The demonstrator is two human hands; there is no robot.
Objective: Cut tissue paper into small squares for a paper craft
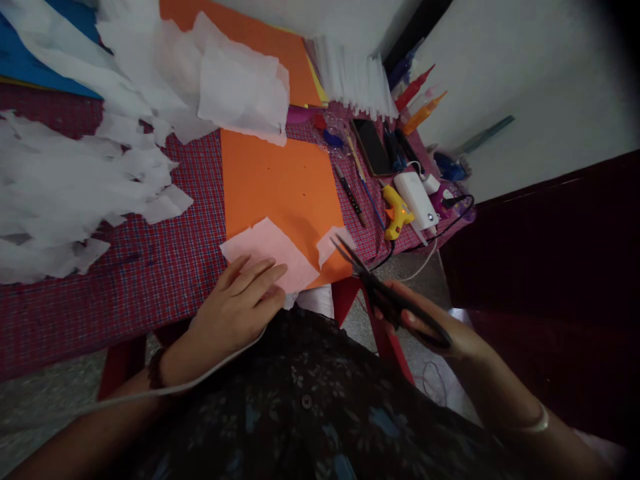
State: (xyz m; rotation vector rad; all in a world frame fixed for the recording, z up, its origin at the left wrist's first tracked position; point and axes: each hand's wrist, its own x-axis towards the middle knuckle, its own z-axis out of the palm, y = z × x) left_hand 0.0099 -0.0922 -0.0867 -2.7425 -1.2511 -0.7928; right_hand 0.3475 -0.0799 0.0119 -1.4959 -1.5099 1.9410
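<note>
My left hand (245,300) lies with its fingers stretched over a sheet of pale pink tissue paper (280,250), which rests on an orange sheet (280,187) near the table's front edge. A smaller pink scrap (330,245) lies to its right, apart from the larger piece. In my right hand (425,317) is a pair of black-handled scissors (375,283). Their blades are slightly parted and point up and left, with the tips over the small scrap. Some of the pink sheet is hidden under my left fingers.
Torn white paper (60,193) is heaped on the checked tablecloth (190,247) at left. White sheets (245,87) lie at the back, beside white paper strips (355,77). To the right are a yellow glue gun (397,212), a phone (371,147), a white power strip (416,199) and cables.
</note>
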